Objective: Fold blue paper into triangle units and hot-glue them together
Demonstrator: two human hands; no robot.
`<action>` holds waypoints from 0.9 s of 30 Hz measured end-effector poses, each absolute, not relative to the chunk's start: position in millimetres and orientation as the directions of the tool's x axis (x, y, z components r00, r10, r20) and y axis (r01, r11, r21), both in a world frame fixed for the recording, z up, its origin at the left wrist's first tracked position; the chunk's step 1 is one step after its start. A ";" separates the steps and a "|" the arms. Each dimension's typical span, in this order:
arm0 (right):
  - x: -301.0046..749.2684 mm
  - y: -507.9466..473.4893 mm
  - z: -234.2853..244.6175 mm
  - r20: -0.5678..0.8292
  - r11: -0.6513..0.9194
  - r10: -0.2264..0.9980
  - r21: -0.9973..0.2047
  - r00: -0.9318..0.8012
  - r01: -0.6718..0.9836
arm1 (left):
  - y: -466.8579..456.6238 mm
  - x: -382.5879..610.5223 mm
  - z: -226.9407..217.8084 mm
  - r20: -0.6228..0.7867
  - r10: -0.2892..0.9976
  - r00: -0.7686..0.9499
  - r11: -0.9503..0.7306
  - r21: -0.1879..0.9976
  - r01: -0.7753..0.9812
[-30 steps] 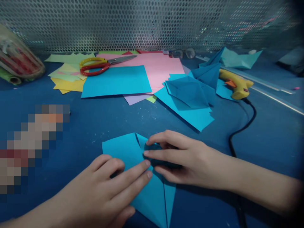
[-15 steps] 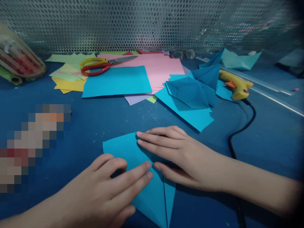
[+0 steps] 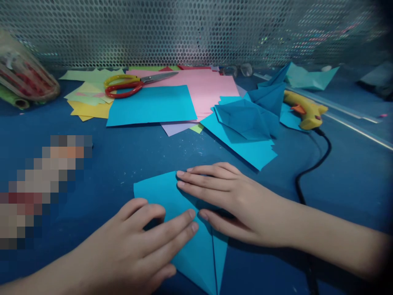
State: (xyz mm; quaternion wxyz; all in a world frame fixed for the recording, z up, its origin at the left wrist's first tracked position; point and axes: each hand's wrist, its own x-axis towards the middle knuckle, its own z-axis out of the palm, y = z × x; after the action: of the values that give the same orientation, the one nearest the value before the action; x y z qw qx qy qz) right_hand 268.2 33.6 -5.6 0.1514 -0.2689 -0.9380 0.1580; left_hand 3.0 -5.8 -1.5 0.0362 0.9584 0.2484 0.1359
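A folded sheet of blue paper [image 3: 196,258] lies on the dark blue table in front of me, with a crease line running towards its near tip. My left hand [image 3: 153,237] rests on it, two fingers stretched over the middle and the others partly bent. On the right side of the sheet, my right hand [image 3: 227,196] lies with fingers extended, their tips at the fold near the far corner. Both hands press on the paper from above without gripping it. Part of the sheet is hidden under them.
Scissors [image 3: 125,88] lie on a flat blue sheet [image 3: 153,108] over pink paper [image 3: 211,90]. Folded blue paper pieces [image 3: 245,119] are at the right, beside a yellow glue gun [image 3: 310,110] with a black cord [image 3: 299,180]. A plastic jar [image 3: 27,73] stands far left; a blurred patch covers something below it.
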 end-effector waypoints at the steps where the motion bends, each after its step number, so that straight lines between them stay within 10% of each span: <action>1: 268.1 33.6 -4.8 0.199 0.801 0.557 -0.386 -0.806 0.458 | -6.0 2.7 -1.4 0.230 0.489 0.841 -0.872 0.135 0.470; 18: 273.3 38.6 -1.4 0.448 0.728 0.634 -0.621 -0.630 0.291 | -6.3 2.8 1.3 0.204 0.479 0.854 -0.878 0.120 0.463; 27: 275.1 45.8 -0.1 0.336 0.622 0.732 -0.684 -0.593 0.382 | -6.8 2.5 -0.1 0.189 0.503 0.843 -0.864 0.134 0.485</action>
State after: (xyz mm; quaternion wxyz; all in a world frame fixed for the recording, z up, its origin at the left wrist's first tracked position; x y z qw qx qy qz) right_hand 275.1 45.8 -0.1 0.3088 -0.3292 -0.8460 0.2839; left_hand 2.5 -6.8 -0.1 0.0404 0.9592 0.2576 0.1092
